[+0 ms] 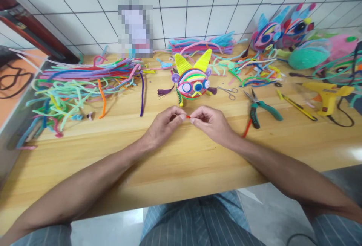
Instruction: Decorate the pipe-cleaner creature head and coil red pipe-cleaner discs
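Observation:
Between my two hands is a short piece of red pipe cleaner [188, 116]; only a bit of it shows at the fingertips. My left hand [169, 122] pinches one end between thumb and fingers, and my right hand [209, 121] pinches the other. Just beyond them stands a colourful head figure [194, 82] made of pipe cleaners, with yellow horns, round blue eye shapes and dark purple tassels at its sides. A longer red pipe cleaner [247, 128] lies by the green-handled pliers [256, 110], right of my right hand.
Bundled pipe cleaners [93, 71] and a loose tangle [65, 95] cover the left side. Scissors [228, 92], a yellow cutter [299, 107] and a yellow glue gun [326, 93] with its cord lie to the right. Finished-looking heads [267, 37] stand at the back right by the tiled wall.

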A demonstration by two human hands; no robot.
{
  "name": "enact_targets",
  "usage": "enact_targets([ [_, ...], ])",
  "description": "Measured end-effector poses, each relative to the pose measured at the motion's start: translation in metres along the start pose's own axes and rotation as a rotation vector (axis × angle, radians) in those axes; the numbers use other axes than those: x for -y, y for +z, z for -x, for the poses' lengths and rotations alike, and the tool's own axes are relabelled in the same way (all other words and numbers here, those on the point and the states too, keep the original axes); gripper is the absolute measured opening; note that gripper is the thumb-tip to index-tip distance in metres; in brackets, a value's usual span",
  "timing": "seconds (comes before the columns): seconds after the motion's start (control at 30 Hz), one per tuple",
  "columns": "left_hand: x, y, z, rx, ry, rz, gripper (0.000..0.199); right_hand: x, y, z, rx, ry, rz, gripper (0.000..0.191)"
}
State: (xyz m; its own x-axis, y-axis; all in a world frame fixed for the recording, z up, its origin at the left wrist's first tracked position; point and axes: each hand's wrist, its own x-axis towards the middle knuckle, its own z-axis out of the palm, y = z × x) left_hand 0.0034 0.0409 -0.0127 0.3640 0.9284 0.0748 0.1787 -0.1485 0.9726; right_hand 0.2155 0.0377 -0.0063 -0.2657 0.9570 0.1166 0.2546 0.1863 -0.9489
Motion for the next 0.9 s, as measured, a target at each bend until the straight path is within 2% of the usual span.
enact_targets([
  [0.07, -0.001, -0.002, 0.001, 0.019, 0.085, -0.163, 0.016, -0.003, -0.002, -0.001, -0.006, -0.097, 0.112, 0.005],
  [0.17, -0.003, -0.002, 0.004, 0.022, 0.183, -0.332, 0.006, -0.008, -0.005, -0.002, 0.007, -0.271, 0.279, 0.01],
  [0.33, -0.004, 0.003, 0.006, -0.004, 0.291, -0.453, 0.009, -0.009, -0.008, 0.001, 0.059, -0.517, 0.547, 0.017],
  [0.5, -0.002, 0.005, 0.008, 0.063, 0.304, -0.616, 0.012, -0.01, -0.008, 0.004, 0.056, -0.665, 0.725, 0.019],
  [0.63, -0.007, 0.007, 0.011, 0.194, 0.192, -0.849, 0.015, -0.011, -0.008, 0.003, 0.058, -0.732, 0.762, 0.019],
  [0.73, -0.012, 0.01, 0.014, 0.256, 0.128, -0.934, 0.02, -0.008, -0.008, 0.003, 0.063, -0.737, 0.787, 0.02],
  [0.8, -0.011, 0.012, 0.015, 0.24, 0.122, -0.91, 0.021, -0.006, -0.009, 0.004, 0.055, -0.715, 0.765, 0.022],
  [0.9, -0.005, 0.014, 0.015, 0.13, 0.174, -0.747, 0.019, -0.003, -0.008, 0.005, 0.025, -0.617, 0.663, 0.02],
])
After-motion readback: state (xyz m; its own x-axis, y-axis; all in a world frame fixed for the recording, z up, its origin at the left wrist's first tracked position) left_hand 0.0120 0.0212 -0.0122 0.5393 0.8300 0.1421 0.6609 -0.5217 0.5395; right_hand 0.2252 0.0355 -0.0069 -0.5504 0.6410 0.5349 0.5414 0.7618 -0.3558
